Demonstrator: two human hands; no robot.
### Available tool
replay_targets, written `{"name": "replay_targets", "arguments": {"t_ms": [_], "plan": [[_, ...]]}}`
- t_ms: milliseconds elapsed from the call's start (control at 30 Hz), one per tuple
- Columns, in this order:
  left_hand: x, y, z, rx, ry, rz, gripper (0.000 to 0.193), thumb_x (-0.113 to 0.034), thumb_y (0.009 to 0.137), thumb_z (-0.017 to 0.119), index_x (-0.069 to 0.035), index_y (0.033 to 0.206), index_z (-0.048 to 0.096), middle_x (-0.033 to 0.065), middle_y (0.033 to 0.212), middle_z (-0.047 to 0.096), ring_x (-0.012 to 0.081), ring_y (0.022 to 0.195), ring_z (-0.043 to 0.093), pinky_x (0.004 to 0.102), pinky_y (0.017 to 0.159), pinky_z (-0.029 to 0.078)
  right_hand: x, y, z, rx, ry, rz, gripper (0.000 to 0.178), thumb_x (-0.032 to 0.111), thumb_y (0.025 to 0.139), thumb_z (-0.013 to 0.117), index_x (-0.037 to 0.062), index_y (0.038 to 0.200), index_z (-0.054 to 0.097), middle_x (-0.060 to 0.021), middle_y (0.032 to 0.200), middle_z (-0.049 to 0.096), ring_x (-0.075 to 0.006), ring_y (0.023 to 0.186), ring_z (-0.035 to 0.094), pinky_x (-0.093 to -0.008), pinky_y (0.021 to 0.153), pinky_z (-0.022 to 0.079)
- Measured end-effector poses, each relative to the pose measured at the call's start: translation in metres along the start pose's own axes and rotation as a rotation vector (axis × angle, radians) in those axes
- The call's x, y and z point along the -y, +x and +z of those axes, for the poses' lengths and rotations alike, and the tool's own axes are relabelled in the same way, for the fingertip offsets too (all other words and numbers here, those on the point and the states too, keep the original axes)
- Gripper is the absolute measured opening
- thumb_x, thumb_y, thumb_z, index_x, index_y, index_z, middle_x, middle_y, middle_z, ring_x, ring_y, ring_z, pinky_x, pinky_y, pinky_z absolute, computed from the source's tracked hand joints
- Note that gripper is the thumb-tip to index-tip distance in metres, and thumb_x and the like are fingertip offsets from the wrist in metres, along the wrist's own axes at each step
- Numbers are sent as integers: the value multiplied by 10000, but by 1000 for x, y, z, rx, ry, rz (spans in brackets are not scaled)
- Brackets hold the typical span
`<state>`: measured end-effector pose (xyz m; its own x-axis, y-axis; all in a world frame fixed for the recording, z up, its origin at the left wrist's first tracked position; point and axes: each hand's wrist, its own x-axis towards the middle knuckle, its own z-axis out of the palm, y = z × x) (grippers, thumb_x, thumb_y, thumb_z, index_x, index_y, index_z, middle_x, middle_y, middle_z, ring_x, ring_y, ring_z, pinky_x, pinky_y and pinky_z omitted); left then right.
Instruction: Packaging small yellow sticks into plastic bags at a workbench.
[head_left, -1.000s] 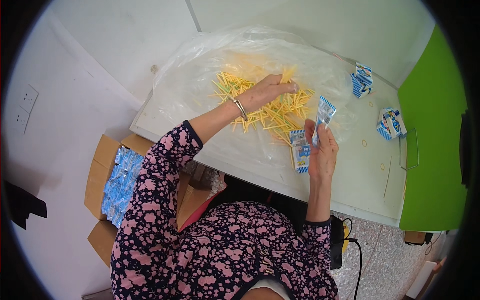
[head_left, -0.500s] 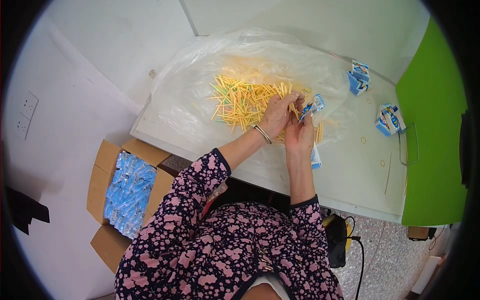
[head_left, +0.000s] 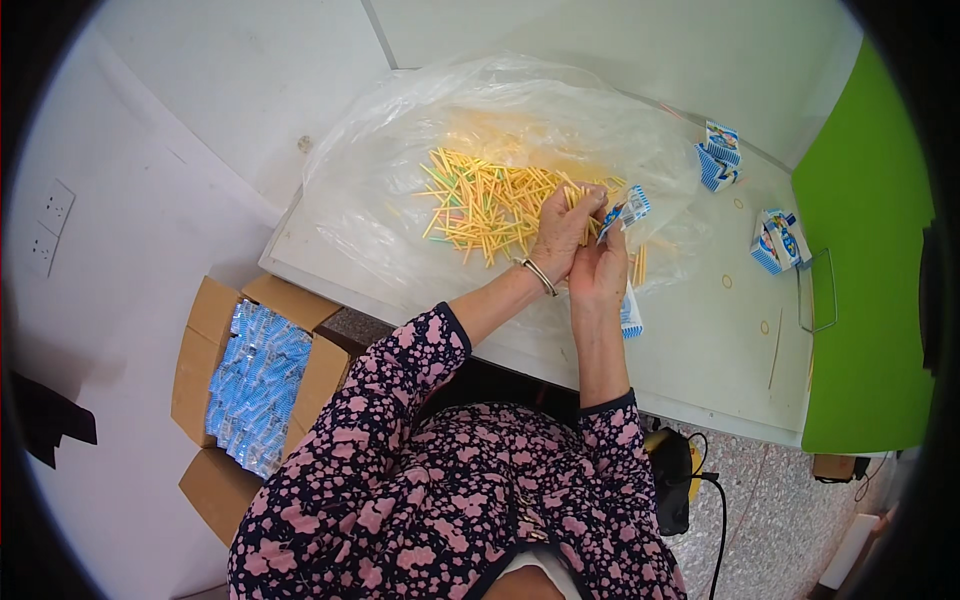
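A loose pile of thin yellow sticks [head_left: 485,205], a few of them greenish or pink, lies on a clear plastic sheet [head_left: 370,170]. At the pile's right edge my left hand [head_left: 562,232], with a bracelet at its wrist, is closed around a small bunch of sticks [head_left: 574,192]. Close beside it, my right hand [head_left: 598,272] grips a small blue-and-white packet [head_left: 630,207] upright. The bunch is next to the packet; the fingertips partly hide where they meet. Below the right hand, another blue-and-white packet [head_left: 630,318] lies partly covered by the wrist.
More blue-and-white packets [head_left: 718,168] stand at the table's back right, with another group [head_left: 775,242] near a green panel [head_left: 860,260]. Rubber bands [head_left: 727,281] lie on the table [head_left: 700,370]. A cardboard box [head_left: 192,360] full of flat blue packets [head_left: 255,390] stands at lower left.
My left hand has shifted slightly toward me and to the right, bringing its sticks closer to the packet. My right hand and the packet have hardly moved.
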<state>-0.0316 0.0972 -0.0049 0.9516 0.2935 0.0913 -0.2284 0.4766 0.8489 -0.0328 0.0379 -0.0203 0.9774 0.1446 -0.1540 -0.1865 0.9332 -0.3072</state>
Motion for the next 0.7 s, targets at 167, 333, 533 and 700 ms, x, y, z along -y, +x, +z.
{"name": "replay_targets", "arguments": {"t_ms": [167,333,533,700], "plan": [[-5,-6,3,1,24,-36,197,-110,852,582,-6,1019,583,37,849,604,85,795,554,226,711,480,0,-3,-1,17,20,18,265,153,945,425,-9,1150,470,-99,1146,518,-185,1068,493,-332,956,393],[-6,-8,2,29,180,55,185,-87,867,561,-10,1035,571,43,895,599,94,846,552,227,748,466,-1,-6,0,0,31,14,275,171,949,424,0,1160,469,-93,1159,517,-188,1074,491,-333,966,387],[-6,-8,5,81,143,64,100,-120,894,541,-28,929,523,48,884,580,100,805,545,241,768,464,1,-8,2,51,1,-1,286,191,957,413,-5,1155,478,-95,1164,524,-197,1097,483,-337,976,375],[-23,17,-10,-17,-13,-54,121,-158,915,507,-48,916,457,73,817,553,152,716,568,282,654,497,22,-12,4,132,-161,-28,256,170,929,486,2,1122,509,-82,1097,573,-177,1022,537,-326,911,418]]}}
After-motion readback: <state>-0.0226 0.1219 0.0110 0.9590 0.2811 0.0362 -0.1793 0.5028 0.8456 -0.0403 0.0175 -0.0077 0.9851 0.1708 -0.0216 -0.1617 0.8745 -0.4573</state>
